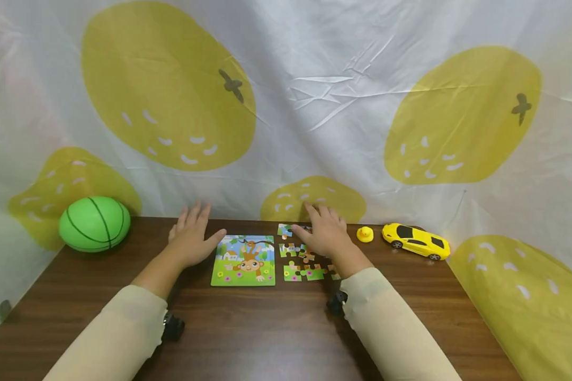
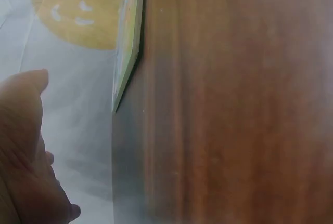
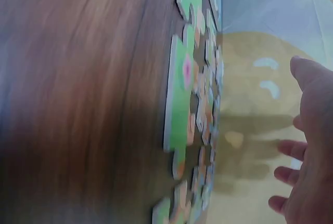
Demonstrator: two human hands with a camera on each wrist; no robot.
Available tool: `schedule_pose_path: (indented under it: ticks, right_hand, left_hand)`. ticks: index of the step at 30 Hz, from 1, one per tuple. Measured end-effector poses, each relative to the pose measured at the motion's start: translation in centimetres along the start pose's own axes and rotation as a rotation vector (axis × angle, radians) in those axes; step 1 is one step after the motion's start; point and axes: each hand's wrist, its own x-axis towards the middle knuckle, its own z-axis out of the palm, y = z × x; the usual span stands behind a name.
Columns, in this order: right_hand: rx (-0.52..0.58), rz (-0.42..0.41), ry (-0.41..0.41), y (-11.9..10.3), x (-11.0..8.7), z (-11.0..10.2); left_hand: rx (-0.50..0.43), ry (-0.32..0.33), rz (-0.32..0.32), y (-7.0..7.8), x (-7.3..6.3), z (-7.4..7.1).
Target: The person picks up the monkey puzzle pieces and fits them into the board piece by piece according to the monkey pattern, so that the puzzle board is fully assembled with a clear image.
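Observation:
A square picture board (image 1: 244,262) showing a monkey and a house lies flat near the back of the table. Just left of it is my left hand (image 1: 190,238), fingers spread, thumb toward the board's upper left corner. To the board's right lie several loose jigsaw pieces (image 1: 293,272) in rough rows. Over their right side hovers my right hand (image 1: 325,233), fingers extended and holding nothing; it hides some pieces. In the right wrist view the puzzle pieces (image 3: 179,94) lie flat on the wood, with the right hand (image 3: 312,146) above them.
A green ball (image 1: 95,224) sits at the table's back left. Right of the right hand stand a small yellow rubber duck (image 1: 365,234) and a yellow toy car (image 1: 416,241). A white curtain (image 1: 314,132) printed with lemons hangs along the table's back edge.

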Motion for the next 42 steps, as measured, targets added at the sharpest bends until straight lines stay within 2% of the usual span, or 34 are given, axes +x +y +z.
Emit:
schedule_pose_path:
  ticks: [4, 10, 15, 19, 25, 29, 35, 42]
  right_hand:
    - [0.047, -0.049, 0.009, -0.6, 0.7, 0.5]
    - [0.162, -0.112, 0.011, -1.3, 1.6, 1.2]
    - [0.236, -0.121, -0.041, -1.5, 2.0, 1.7]
    - [0.26, -0.103, -0.099, -1.3, 2.3, 1.8]
    - [0.223, -0.074, -0.14, -0.8, 2.7, 1.8]
    - [0.22, -0.068, -0.164, -0.8, 3.0, 1.9]
    - [0.213, -0.051, -0.199, -0.9, 3.4, 2.1]
    - [0.228, -0.055, -0.197, -0.9, 3.9, 1.9]
  left_hand:
    - [-0.028, -0.015, 0.028, -0.3, -0.7, 0.0]
    - [-0.071, -0.11, 0.153, -1.2, -1.7, 0.4]
    - [-0.086, -0.167, 0.194, -1.3, -2.4, 0.5]
    - [-0.089, -0.223, 0.204, -1.2, -2.7, 0.2]
    - [-0.116, -0.318, 0.232, -1.1, -3.0, -0.3]
    - [-0.118, -0.359, 0.21, -1.4, -3.1, -0.2]
    - [-0.068, -0.366, 0.18, -1.2, -3.6, 0.1]
    - [-0.053, -0.363, 0.194, -1.0, -3.8, 0.1]
